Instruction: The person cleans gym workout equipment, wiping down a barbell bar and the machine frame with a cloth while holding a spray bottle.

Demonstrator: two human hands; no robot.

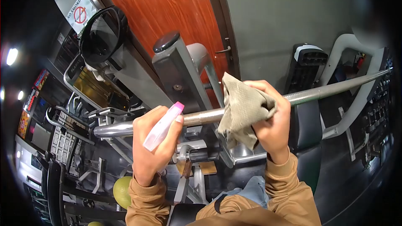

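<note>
A long metal bar [201, 117] runs across the view in front of me, its left end shiny and its right part duller. My left hand [153, 142] is wrapped round a spray bottle [161, 130] with a pale sprayer head and pink tip; its body is mostly hidden by the fingers. That hand overlaps the left part of the bar. My right hand [274, 121] grips a crumpled grey-beige cloth [243, 106], which drapes over the middle of the bar with its loose corners hanging below.
Behind the bar rises a grey machine post [176, 75], before a reddish wooden door [167, 8]. A black padded bench [307, 125] stands at the right. Dumbbells [377, 119] line the far right; a green exercise ball [122, 191] lies lower left.
</note>
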